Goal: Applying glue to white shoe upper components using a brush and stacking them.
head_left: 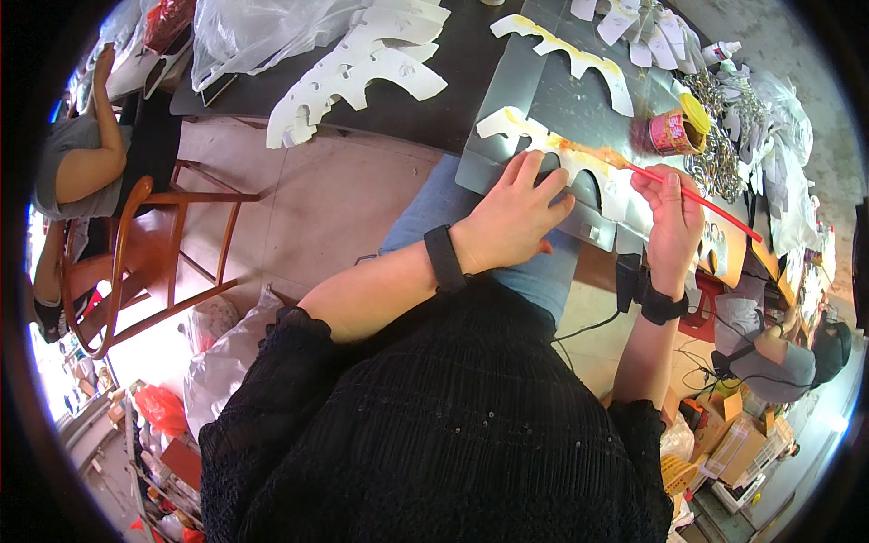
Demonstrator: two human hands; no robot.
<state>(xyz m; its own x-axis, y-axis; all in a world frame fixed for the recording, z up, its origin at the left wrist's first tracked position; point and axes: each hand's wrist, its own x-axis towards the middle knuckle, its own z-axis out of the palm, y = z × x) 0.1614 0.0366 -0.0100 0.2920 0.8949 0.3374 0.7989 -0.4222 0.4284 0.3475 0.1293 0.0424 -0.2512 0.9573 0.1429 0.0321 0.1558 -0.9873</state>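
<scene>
My right hand (pixel 672 213) grips a thin red-handled brush (pixel 724 214), fingers closed round the handle. Its bristle end points left and touches a white scalloped cut-out piece (pixel 615 192), where yellowish-brown paste is smeared along the upper edge. On the near side of that piece, my left hand (pixel 509 219) lies with its fingers spread, fingertips against its lower edge. Both rest over a grey board (pixel 511 86). Farther up the board lies a second scalloped piece (pixel 593 65) with yellow smears. Right of them stands a small red tub (pixel 668 134) with a yellow rim.
White cut-out pieces (pixel 362 83) pile up on the dark table, beside a clear plastic bag (pixel 262 41). Metal chain-like parts (pixel 720 167) heap behind the tub. A wooden chair (pixel 136 262) stands left; co-workers sit at the left and right edges.
</scene>
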